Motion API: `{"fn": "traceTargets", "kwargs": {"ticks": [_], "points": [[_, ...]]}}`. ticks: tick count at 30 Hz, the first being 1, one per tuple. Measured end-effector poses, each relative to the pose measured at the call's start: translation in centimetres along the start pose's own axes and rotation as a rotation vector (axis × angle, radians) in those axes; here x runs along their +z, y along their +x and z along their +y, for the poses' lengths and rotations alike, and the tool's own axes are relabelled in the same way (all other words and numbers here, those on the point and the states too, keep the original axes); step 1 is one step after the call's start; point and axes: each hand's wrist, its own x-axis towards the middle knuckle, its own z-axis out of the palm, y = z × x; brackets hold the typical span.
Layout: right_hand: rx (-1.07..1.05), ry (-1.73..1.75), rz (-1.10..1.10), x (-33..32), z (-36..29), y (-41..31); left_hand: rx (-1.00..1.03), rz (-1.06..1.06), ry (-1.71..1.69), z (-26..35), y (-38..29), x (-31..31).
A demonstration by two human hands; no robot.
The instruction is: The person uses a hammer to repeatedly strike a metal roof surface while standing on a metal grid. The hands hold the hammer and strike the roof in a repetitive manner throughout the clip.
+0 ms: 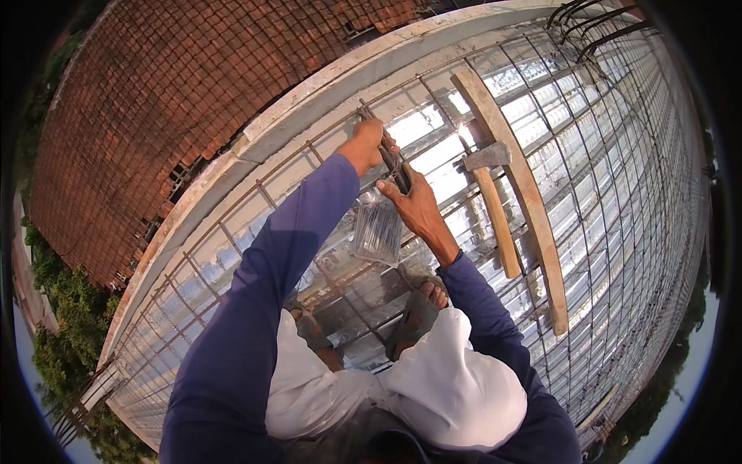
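Note:
My left hand (pixel 368 142) is closed around a dark metal bar or tool (pixel 389 155) above the steel reinforcing mesh; its exact kind is hard to tell. At its lower end, the thumb and fingers of my right hand (pixel 418 204) grip the same dark piece. Just below the hands lies a clear plastic bag (pixel 377 231), which seems to hold thin wires. To the right of my right hand, a hammer (pixel 490 203) with a wooden handle rests on the mesh. Its steel head overlaps a long wooden batten (pixel 530 197).
Rebar mesh (pixel 608 191) spreads over shiny corrugated metal decking (pixel 429 162). A concrete edge beam (pixel 324 98) borders it, with a tiled roof (pixel 174 87) beyond. Bent rebar ends (pixel 614 37) stick up at the top right. My feet (pixel 432 293) are among the bars.

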Motion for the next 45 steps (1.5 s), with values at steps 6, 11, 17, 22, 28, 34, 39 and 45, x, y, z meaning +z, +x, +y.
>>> {"fn": "traceTargets", "kwargs": {"ticks": [6,11,17,22,28,34,39,45], "points": [[-0.06,-0.129,0.043,0.9,1.1,0.3,0.019,-0.125,0.143,0.6,-3.1,-0.4],[0.073,0.473,-0.054,0.9,1.6,0.7,0.021,-0.182,0.196,1.1,-3.5,-2.8],[0.472,1.538,-0.256,0.3,4.5,1.6,0.041,-0.229,0.28,0.9,-4.8,-1.9],[0.458,1.121,-0.126,3.9,1.7,-1.3,0.121,-0.18,0.153,0.1,-4.0,-3.3],[0.123,0.188,0.133,1.8,4.0,-2.9,0.153,-0.318,0.079,2.0,-6.3,-5.5],[0.123,-0.143,0.221,-0.4,10.2,-5.3,0.194,-0.264,0.921,5.7,-11.8,-7.3],[-0.042,-0.118,0.285,1.1,8.3,-6.8,0.209,-0.204,1.134,-1.3,-11.6,-11.4],[0.009,-0.612,-0.034,0.8,4.3,2.4,0.228,-0.169,1.178,-3.9,-11.6,-11.0]]}}
